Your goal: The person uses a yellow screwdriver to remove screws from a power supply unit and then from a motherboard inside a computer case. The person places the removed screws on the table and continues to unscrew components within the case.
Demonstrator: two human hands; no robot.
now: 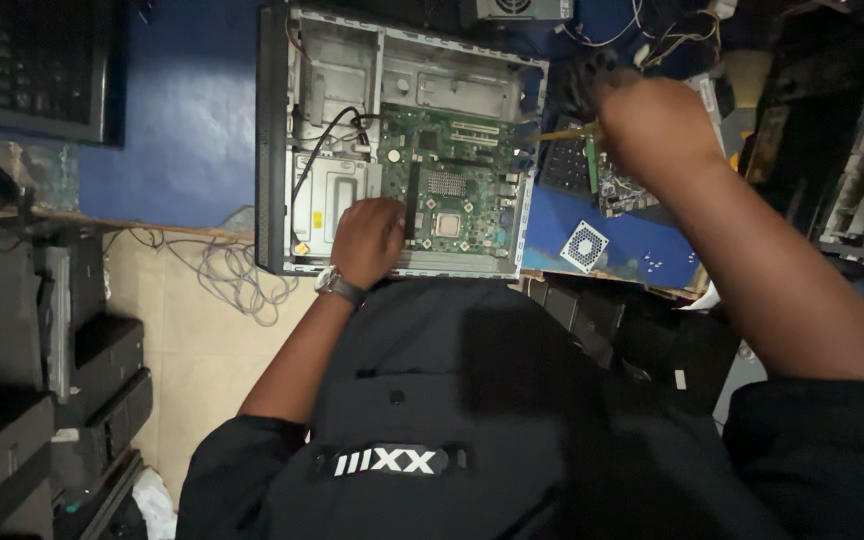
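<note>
Left hand point(367, 240): fingers curled, resting on the green motherboard point(452, 180) beside the black memory slot; a wristwatch point(337, 285) on the wrist. Right hand point(652, 125): closed around a yellow-handled screwdriver point(564, 132), its tip at the case's rear edge. The motherboard sits inside an open desktop computer case point(402, 140) lying flat on a blue table point(182, 120). A loose circuit board point(602, 180) lies just beside the case.

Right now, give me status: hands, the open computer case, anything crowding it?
Left hand resting on motherboard inside open computer case. Right hand holding yellow-handled tool at case's right edge. Loose circuit board beside case; black cable across the drive bay.
</note>
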